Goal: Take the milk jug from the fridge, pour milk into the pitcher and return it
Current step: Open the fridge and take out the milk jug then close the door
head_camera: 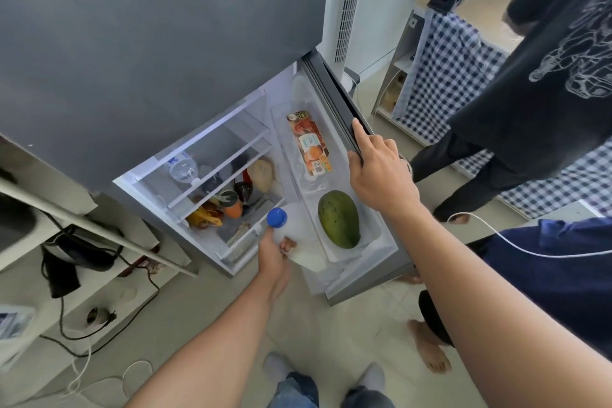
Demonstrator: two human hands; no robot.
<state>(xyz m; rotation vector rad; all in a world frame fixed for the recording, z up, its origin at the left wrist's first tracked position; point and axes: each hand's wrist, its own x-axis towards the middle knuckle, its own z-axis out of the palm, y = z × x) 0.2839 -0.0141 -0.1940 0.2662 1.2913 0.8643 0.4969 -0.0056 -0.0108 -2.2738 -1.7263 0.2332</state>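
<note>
The grey fridge (159,53) stands in front of me with its lower door (341,89) swung open to the right. My left hand (273,255) grips the white milk jug (303,248) with a blue cap (277,217), at the front of the lower compartment beside the door shelf. My right hand (377,172) holds the edge of the open door. No pitcher is in view.
The door shelf holds a green papaya (339,219) and an orange juice carton (309,142). Inside are a water bottle (182,167) and fruit. A person in black (530,93) stands right, by a checked cloth (447,76). Cables and a low shelf (99,242) lie left.
</note>
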